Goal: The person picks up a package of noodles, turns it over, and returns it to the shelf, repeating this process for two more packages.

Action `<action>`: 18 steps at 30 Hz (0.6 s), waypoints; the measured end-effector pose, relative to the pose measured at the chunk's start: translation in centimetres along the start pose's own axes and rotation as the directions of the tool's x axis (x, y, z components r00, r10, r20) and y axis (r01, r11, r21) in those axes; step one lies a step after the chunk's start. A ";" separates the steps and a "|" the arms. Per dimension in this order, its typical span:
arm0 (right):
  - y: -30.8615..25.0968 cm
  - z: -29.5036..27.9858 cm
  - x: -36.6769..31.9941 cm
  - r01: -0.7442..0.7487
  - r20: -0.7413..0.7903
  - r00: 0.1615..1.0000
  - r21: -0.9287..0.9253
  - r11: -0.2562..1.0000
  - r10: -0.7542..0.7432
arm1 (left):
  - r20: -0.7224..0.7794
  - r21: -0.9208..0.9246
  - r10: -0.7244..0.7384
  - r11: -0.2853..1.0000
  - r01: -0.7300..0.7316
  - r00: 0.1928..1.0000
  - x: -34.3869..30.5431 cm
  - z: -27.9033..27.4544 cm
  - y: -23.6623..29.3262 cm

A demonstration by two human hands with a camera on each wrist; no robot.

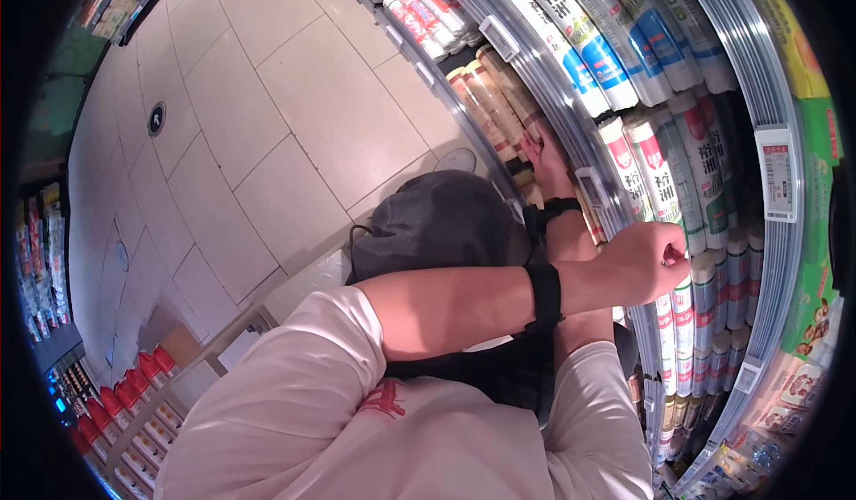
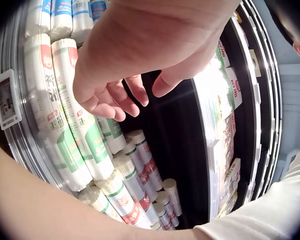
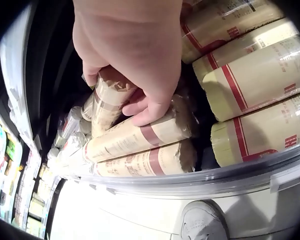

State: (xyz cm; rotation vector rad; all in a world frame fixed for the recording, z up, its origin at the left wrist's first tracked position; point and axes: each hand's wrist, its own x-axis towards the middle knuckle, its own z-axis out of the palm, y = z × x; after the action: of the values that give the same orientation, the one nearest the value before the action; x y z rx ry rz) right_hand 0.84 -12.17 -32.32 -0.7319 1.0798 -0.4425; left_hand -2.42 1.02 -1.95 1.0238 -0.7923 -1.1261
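Pack (image 3: pixel 107 102), one, beige, in right grip (image 3: pixel 132 55); left grip (image 2: pixel 140 45) near two green packs (image 2: pixel 82 135)

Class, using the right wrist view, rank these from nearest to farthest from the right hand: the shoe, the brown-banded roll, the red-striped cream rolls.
1. Brown-banded roll: gripped in the fingers of the right hand.
2. Red-striped cream rolls: stacked to the right.
3. Shoe: at the bottom of the view, far below.

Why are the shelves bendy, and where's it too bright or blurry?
Head view: fisheye lens bows the shelf rails. Left wrist view: glare whitens packets at right; the left hand looks soft. Right wrist view: floor below the tan packet washes out.
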 end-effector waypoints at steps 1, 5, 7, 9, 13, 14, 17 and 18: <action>0.0 0.1 -0.1 0.006 -0.002 1.000 -0.003 1.000 -0.006 | 0.000 0.003 0.014 1.000 -0.014 1.000 0.0 0.0 -0.1; -0.4 0.4 -0.9 0.041 0.013 0.999 -0.023 0.999 -0.041 | 0.027 -0.020 -0.009 1.000 0.010 1.000 0.0 -0.1 0.2; -0.5 0.7 -1.1 0.058 0.008 0.998 -0.025 0.998 -0.058 | 0.038 -0.026 -0.028 0.999 0.029 0.999 -0.1 -0.1 0.3; -0.4 0.9 -1.0 0.040 -0.049 0.998 0.028 0.999 -0.038 | 0.032 -0.009 -0.016 1.000 0.016 0.999 -0.1 0.1 0.2; -0.1 0.9 -0.9 0.002 -0.093 0.996 0.055 0.998 0.003 | 0.029 -0.005 -0.010 1.000 0.011 1.000 0.0 0.1 0.1; -0.1 0.9 -1.0 0.007 -0.092 0.996 0.067 0.998 -0.001 | 0.031 -0.003 -0.011 1.000 0.011 0.999 0.0 0.1 0.1; 0.2 0.4 -1.4 0.051 -0.033 0.998 0.120 0.991 -0.047 | 0.038 0.012 -0.012 1.000 0.012 0.999 0.0 0.0 0.1; 0.5 -0.1 -1.6 0.083 0.021 0.996 0.153 0.985 -0.088 | 0.040 0.018 -0.014 1.000 0.013 0.999 0.0 0.1 0.1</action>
State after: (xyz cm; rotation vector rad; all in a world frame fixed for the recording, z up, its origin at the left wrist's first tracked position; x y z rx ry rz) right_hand 0.11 -10.79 -31.71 -0.6490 0.9797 -0.5802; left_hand -2.48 1.06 -1.87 1.0255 -0.8298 -1.1557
